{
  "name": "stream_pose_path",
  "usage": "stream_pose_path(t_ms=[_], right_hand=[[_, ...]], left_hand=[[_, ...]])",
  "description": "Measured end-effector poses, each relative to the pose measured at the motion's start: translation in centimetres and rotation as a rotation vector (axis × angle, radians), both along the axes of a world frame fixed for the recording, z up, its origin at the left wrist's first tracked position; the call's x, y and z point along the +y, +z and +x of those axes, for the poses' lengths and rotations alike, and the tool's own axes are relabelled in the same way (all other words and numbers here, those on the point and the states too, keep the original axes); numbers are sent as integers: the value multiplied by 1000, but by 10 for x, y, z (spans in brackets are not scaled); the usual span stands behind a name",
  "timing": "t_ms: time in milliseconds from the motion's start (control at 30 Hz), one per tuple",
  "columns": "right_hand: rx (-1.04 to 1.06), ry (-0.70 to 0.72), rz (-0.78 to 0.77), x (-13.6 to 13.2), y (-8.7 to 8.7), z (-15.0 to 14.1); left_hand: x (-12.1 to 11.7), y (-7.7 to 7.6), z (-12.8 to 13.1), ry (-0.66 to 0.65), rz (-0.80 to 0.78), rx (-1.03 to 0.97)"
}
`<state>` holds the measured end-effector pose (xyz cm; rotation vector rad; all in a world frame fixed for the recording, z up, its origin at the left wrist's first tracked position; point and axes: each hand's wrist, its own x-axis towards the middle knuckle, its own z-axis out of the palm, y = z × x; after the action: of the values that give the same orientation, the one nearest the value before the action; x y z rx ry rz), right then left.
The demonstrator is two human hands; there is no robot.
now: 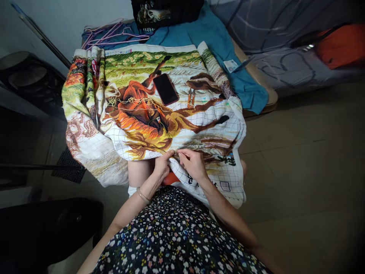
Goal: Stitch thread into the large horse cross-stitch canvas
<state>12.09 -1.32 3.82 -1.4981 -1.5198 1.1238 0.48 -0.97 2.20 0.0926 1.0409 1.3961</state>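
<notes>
A large cross-stitch cloth (199,121) with horses and a printed grid drapes over my lap and the surface ahead. My left hand (162,167) is closed on a fold of it near the front, thumb on top. Close beside it, my right hand (194,164) makes a pinch just above the fabric; whatever is between its fingertips is too small to make out. Loose pale yellow thread (114,102) lies across the stitched horse. Farther up the cloth rest a dark phone (165,89) and orange-handled thread snips (191,99).
Rolled cloth (76,83) bunches at the left, and another roll (215,70) lies at the right. Behind are pink hangers (114,37), a black bag (182,11) and a teal sheet (251,89). An orange bag (342,45) sits at the far right.
</notes>
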Motion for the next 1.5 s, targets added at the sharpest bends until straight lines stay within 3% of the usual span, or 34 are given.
stream_pose_path(t_ms=[333, 500, 667, 833, 1067, 1267, 1500], right_hand=[[-90, 29, 78, 7, 0, 0], [-194, 92, 125, 13, 10, 2], [-186, 100, 57, 12, 16, -3], [46, 12, -95, 7, 3, -9], [263, -155, -149, 4, -19, -18], [273, -257, -31, 0, -29, -30], [179, -262, 98, -4, -30, -32]], left_hand=[[1, -2, 0, 9, 13, -9], [1, -1, -1, -12, -6, 0], [1, -2, -2, -51, -3, -2], [3, -2, -2, -42, -4, 3], [9, 0, 1, 45, -40, 17], [12, -3, 1, 38, -9, 79], [12, -1, 1, 37, -43, 104]])
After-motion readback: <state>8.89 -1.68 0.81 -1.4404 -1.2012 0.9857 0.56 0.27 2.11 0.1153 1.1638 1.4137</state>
